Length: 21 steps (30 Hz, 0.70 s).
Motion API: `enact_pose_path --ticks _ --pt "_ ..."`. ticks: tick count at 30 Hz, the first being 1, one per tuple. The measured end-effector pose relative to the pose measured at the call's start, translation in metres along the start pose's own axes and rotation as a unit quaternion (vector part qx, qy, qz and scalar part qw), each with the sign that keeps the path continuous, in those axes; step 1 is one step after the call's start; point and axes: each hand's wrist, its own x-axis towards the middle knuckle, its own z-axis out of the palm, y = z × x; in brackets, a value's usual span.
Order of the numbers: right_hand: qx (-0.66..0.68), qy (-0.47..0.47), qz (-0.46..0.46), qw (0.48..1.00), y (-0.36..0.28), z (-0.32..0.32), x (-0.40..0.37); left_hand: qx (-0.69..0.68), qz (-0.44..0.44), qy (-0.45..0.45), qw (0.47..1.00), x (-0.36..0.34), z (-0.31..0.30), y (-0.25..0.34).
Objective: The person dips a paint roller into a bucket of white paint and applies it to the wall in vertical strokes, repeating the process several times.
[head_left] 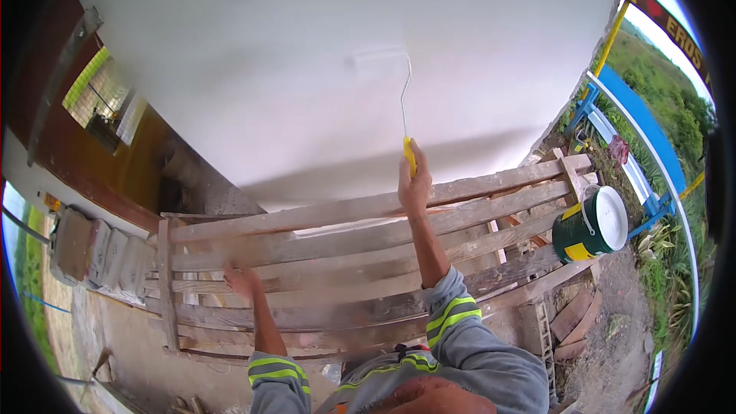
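From a head-worn camera, we look along a raised right arm, stretched almost straight towards a white wall (307, 69); the right hand (415, 186) is closed tight around the yellow grip of a paint roller (402, 107), thumb side up, wrist in line with the forearm; the roller's thin wire shaft rises from the fist, and its pale sleeve lies flat against the wall, well above the hand. The grey sleeve (460, 322) with bright yellow-green bands is pushed back to the elbow. Lower and to the left, the left arm is bent and reaches forward; the left hand (241, 280) lies on the rough wooden planks (330, 245) of a platform set against the wall; it is blurred, and we cannot tell whether its fingers grip the timber or merely rest there. At the right end of the planks, near a wooden post, sits a green paint bucket (589, 228), white at its open top; it is well apart from both hands.
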Motion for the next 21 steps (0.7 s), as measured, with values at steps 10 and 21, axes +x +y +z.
enact_pose_path --ticks 10,21 --pt "0.038 0.051 -0.179 0.982 -0.198 0.034 0.191 -0.023 -0.026 -0.017 0.999 -0.001 -0.002 0.004" --pt "0.027 0.095 -0.289 0.952 -0.342 0.037 0.301 -0.041 0.006 0.021 0.999 -0.005 -0.007 0.011"
